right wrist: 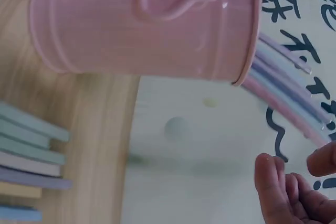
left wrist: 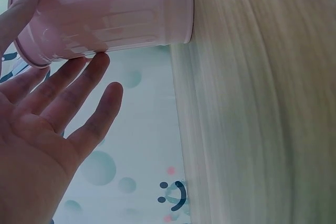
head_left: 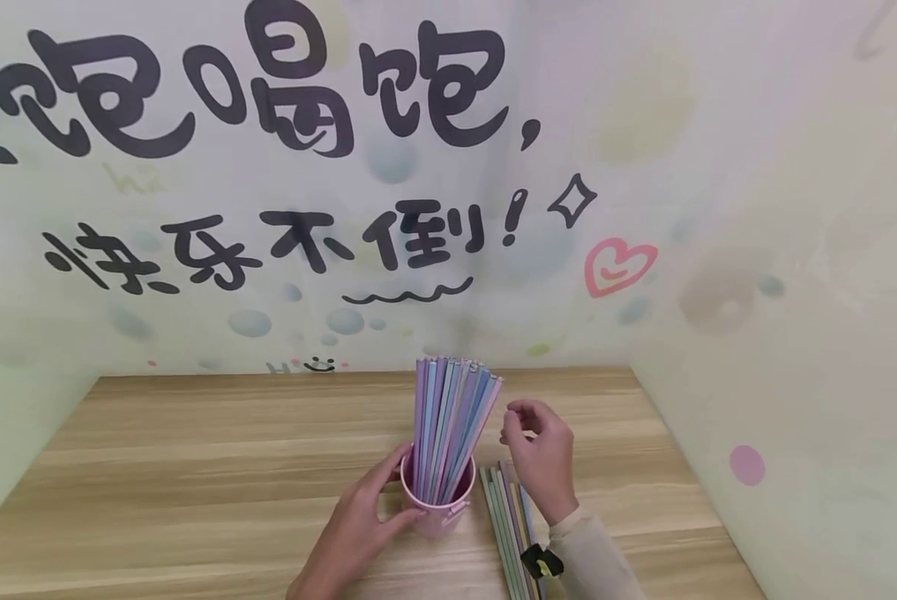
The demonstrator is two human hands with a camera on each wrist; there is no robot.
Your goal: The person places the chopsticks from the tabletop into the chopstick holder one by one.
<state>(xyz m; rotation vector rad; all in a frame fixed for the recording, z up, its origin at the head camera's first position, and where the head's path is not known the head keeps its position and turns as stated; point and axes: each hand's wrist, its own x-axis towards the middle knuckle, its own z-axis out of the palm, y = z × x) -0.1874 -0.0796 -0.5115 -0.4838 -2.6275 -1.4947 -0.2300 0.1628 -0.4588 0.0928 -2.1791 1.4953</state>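
A pink metal bucket (head_left: 437,517) stands upright on the table, filled with a bundle of long thin pastel sticks (head_left: 448,425) in purple, blue and pink. My left hand (head_left: 358,517) holds the bucket from its left side, the thumb near the front of the rim. In the left wrist view the fingertips (left wrist: 100,61) touch the bucket wall. To the right of the sticks' upper ends is my right hand (head_left: 542,454), its fingers loosely bent and nothing between them. A gap shows between thumb and fingertips in the right wrist view. Beside the bucket lie several loose sticks (head_left: 499,517), green, purple, yellow and blue.
The wood-grain table (head_left: 231,467) meets a pale printed wall (head_left: 553,308) at the back, with side walls left and right. A dark object (head_left: 542,561) sits at the right wrist, over the loose sticks in the head view. The bucket's handle (right wrist: 184,6) hangs against its side.
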